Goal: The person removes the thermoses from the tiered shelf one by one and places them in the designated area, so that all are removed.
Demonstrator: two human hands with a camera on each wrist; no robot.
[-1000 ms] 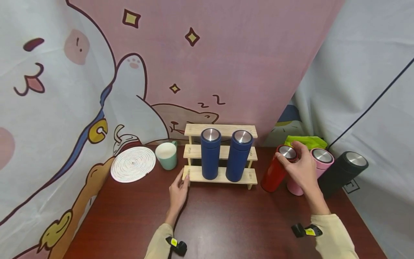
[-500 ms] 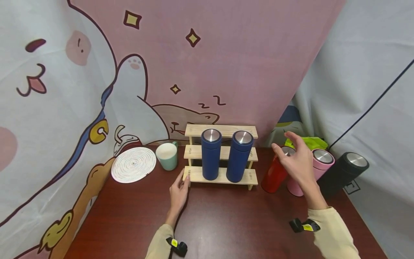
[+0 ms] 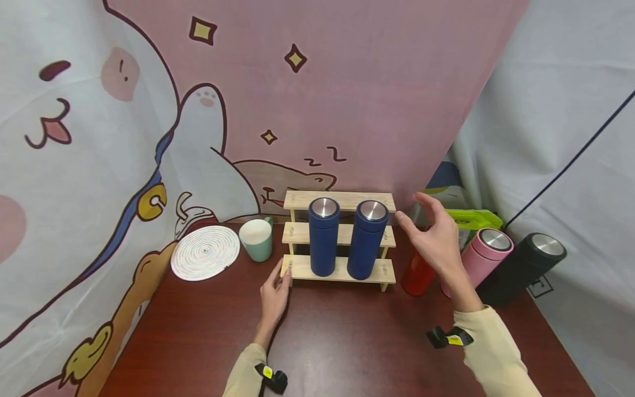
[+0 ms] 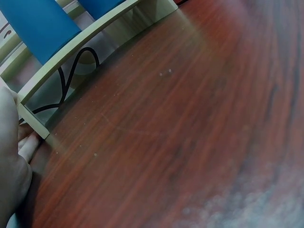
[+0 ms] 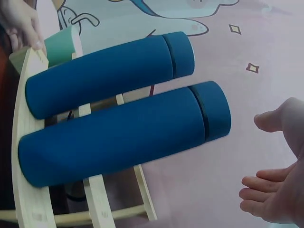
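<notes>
My left hand (image 3: 274,292) holds the left end of the bottom step of a three-tier wooden rack (image 3: 300,268), its thumb on the board. Two blue thermos flasks, the left one (image 3: 323,248) and the right one (image 3: 364,248), stand upright on that step with steel-topped lids. My right hand (image 3: 437,240) is in the air right of the rack, thumb and fingers spread apart, holding nothing. In the right wrist view its fingertips (image 5: 268,122) point toward the lid of the nearer blue flask, with a gap between. Behind that hand a red thermos flask (image 3: 418,275) is partly hidden.
Right of the red flask stand a pink thermos flask (image 3: 483,256) and a black one (image 3: 521,270), with a bright green packet (image 3: 473,219) behind. Left of the rack are a mint mug (image 3: 257,248) and a round woven mat (image 3: 204,253). A black cable (image 4: 66,80) runs beneath the rack.
My right hand has let go of the red flask's lid, opened and moved left toward the right blue flask. The left hand and rack have stayed put.
</notes>
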